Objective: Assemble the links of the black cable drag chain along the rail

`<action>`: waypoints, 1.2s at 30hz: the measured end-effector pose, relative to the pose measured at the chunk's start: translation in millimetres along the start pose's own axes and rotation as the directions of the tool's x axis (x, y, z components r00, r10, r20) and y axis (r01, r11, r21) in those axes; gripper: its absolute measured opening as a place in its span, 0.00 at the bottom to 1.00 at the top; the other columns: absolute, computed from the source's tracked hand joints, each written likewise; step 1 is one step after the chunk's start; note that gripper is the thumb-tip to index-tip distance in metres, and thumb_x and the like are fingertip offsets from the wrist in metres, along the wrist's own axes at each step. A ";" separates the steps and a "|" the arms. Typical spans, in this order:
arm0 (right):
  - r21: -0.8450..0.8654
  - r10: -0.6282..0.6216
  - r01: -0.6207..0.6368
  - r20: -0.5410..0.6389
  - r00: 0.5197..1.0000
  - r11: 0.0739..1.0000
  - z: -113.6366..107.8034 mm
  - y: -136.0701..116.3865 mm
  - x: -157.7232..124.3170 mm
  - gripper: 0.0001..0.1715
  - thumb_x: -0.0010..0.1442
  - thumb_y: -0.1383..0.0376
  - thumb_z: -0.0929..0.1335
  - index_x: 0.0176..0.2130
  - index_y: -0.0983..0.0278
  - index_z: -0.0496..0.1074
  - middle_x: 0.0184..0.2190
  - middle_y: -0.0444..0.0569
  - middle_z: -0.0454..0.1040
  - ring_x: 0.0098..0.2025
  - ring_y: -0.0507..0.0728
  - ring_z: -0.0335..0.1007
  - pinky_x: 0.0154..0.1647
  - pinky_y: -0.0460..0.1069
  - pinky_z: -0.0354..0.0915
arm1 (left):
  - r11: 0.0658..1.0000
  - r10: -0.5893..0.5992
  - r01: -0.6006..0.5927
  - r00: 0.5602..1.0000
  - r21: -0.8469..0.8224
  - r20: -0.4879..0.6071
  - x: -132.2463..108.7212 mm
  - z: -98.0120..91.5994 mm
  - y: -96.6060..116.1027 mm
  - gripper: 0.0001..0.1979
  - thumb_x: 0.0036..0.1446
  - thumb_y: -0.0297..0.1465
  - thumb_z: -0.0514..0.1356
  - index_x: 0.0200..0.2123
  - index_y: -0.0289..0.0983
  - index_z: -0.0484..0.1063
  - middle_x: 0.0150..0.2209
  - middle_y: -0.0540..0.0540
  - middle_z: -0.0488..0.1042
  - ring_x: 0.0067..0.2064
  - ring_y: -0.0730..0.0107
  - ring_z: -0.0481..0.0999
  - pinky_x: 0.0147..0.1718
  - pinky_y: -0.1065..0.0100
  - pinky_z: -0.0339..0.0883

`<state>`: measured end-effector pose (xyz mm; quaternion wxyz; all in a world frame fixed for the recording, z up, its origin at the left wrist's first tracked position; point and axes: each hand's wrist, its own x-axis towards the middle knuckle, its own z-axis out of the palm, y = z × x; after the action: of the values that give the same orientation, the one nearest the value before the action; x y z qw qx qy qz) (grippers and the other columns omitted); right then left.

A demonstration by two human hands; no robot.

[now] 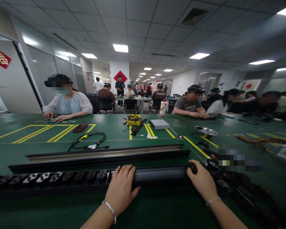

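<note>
Long black bar (160,176) lies on the green counter (157,210), running from the left edge of the frame to just right of centre, lower half. Left part carries a row of round fittings (43,177), some with bright tops; right part is smooth and rounded, with a dull sheen. Left hand (122,187) lies across the bar where fittings give way to the smooth part, fingers stretched side by side over the top, thumb set apart toward the near side; cannot tell whether they grip or only rest. Right hand (203,178) is at the bar's right end, fingers and thumb closed narrowly about a dark end piece; whether that piece comes away is unclear. Judgement on handling: stiff, long, probably moderately heavy, the weight likely toward the fittings on the left. Smooth part looks slick and may roll or slide under a light touch; fittings look the more easily damaged, so best held by the bar's sides and solid end, two hands well apart. Two black rails (109,153) lie just beyond, near the middle of the frame; their edges could catch a knuckle.
</note>
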<state>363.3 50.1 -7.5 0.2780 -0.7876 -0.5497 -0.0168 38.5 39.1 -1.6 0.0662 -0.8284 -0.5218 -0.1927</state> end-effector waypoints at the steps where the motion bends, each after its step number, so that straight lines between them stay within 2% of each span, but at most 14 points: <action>1: -0.001 0.001 -0.001 -0.003 1.000 1.000 -0.2 0.0 -0.1 0.21 0.52 0.57 0.58 0.45 0.58 0.65 0.39 0.48 0.71 0.40 0.59 0.67 0.38 0.51 0.61 | 1.000 0.000 0.000 1.000 0.001 -0.003 -0.1 0.0 0.0 0.26 0.47 0.36 0.58 0.51 0.38 0.60 0.53 0.42 0.65 0.55 0.58 0.61 0.56 0.51 0.49; 19: 0.046 0.034 -0.035 0.015 0.999 0.998 -1.3 0.7 0.6 0.22 0.52 0.59 0.57 0.46 0.58 0.64 0.43 0.47 0.69 0.42 0.59 0.67 0.38 0.51 0.62 | 1.000 0.003 -0.003 1.000 -0.009 -0.012 0.2 -1.2 0.1 0.26 0.47 0.36 0.58 0.51 0.38 0.60 0.53 0.42 0.65 0.55 0.57 0.62 0.56 0.51 0.49; 28: 0.071 0.007 -0.006 -0.009 1.000 0.997 3.0 4.7 1.6 0.20 0.52 0.61 0.57 0.44 0.60 0.64 0.45 0.48 0.68 0.44 0.58 0.66 0.42 0.52 0.60 | 1.000 0.014 -0.014 1.000 -0.008 -0.025 -0.4 1.2 -1.3 0.27 0.47 0.36 0.58 0.51 0.39 0.59 0.53 0.42 0.65 0.55 0.57 0.62 0.56 0.51 0.49; 36: 0.063 -0.019 0.025 -0.103 0.994 0.998 5.6 12.5 3.4 0.21 0.51 0.58 0.59 0.44 0.63 0.64 0.46 0.51 0.67 0.48 0.60 0.62 0.48 0.54 0.58 | 1.000 0.020 -0.020 0.999 0.008 -0.029 -0.8 1.9 -1.4 0.26 0.47 0.36 0.58 0.51 0.39 0.60 0.53 0.43 0.66 0.55 0.57 0.62 0.56 0.51 0.50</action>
<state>374.0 52.5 -16.4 0.3306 -0.7703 -0.5436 -0.0427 37.3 39.7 -3.8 0.0790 -0.8303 -0.5133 -0.2022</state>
